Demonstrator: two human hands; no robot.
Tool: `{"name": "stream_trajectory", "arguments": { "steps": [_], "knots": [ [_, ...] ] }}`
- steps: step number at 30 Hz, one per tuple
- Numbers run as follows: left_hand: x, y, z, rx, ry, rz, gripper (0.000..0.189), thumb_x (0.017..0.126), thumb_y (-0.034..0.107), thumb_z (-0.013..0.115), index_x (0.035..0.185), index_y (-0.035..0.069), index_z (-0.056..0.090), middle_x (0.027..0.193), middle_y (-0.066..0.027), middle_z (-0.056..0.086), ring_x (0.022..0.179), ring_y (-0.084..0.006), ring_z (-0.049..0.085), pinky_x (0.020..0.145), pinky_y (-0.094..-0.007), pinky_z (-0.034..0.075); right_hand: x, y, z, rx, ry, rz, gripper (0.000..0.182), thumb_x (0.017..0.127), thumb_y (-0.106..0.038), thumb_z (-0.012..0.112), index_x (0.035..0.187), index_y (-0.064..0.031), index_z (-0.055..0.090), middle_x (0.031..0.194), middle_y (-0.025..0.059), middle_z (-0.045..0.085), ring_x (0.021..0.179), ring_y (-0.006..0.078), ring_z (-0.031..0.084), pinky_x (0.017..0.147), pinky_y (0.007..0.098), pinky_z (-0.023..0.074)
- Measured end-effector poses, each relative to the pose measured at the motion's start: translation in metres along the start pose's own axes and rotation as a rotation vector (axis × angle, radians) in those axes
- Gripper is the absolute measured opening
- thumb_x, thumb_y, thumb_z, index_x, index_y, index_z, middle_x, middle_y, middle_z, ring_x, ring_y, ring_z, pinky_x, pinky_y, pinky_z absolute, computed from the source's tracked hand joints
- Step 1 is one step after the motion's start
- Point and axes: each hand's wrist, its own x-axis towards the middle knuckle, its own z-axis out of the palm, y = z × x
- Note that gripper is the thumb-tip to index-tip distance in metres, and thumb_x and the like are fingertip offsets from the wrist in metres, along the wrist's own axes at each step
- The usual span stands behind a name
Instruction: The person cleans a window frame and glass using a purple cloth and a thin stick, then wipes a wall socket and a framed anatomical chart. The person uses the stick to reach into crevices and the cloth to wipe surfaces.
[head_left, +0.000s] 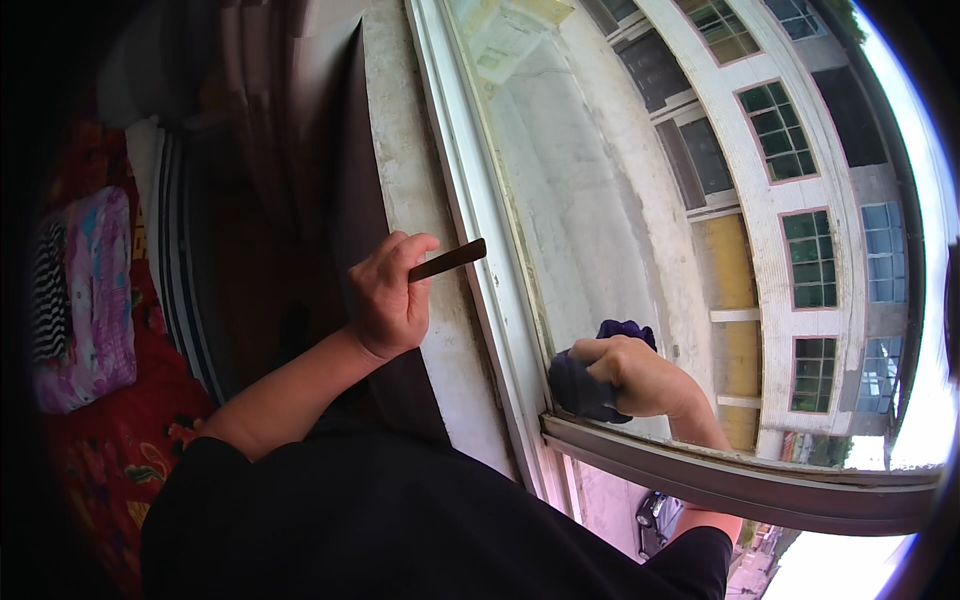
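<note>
My left hand (394, 296) is closed around a thin, flat, dark strip-like tool (450, 260), whose exact kind I cannot tell. Its far end reaches over the white window track (491, 279). My right arm goes out past the brown sash rail (720, 465), which hides part of the forearm. Beyond the window glass (592, 247) appears my right hand (634, 375), bunching a dark blue cloth (585, 386). The cloth is at the corner where the sash rail meets the track, apparently against the pane's outer side.
A worn, stained sill (420, 172) runs beside the track, with a dark curtain (300, 97) further left. Red floral bedding (169, 345) and a folded purple patterned fabric (101, 300) lie at far left. Outside are a multi-storey building (772, 217) and a parked car (660, 517) below.
</note>
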Motion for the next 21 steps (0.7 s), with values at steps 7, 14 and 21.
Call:
{"name": "stream_trajectory", "arguments": {
  "steps": [7,14,21],
  "knots": [
    [0.002,-0.001,-0.004,0.015,0.014,-0.002,0.02,0.083,-0.003,0.052,0.102,0.002,0.056,0.071,-0.0119,0.052,0.054,-0.0272,0.055,0.048,-0.0347,0.044,-0.004,0.005,-0.004,0.38,0.437,0.196,0.03,0.072,0.011,0.061,0.1,0.0007,0.065,0.109,0.0085,0.059,0.098,0.0213,0.059,0.085,0.0318,0.0472],
    [0.001,-0.001,-0.003,0.051,-0.019,-0.011,0.026,0.075,-0.007,0.054,0.099,0.003,0.056,0.073,-0.0121,0.053,0.058,-0.0303,0.056,0.049,-0.0379,0.044,-0.064,0.016,-0.015,0.526,0.818,0.282,0.033,0.086,0.01,0.057,0.116,-0.0012,0.061,0.109,0.0029,0.066,0.103,0.0113,0.058,0.094,0.0273,0.0442],
    [0.002,0.0,-0.003,0.07,0.003,0.025,0.027,0.074,-0.007,0.053,0.099,0.003,0.056,0.072,-0.0121,0.052,0.056,-0.0296,0.055,0.047,-0.0368,0.043,-0.017,0.003,-0.002,0.224,0.421,0.236,0.041,0.072,0.012,0.057,0.111,-0.0013,0.061,0.12,0.0098,0.053,0.11,0.0251,0.053,0.096,0.0314,0.0412]
  ]
}}
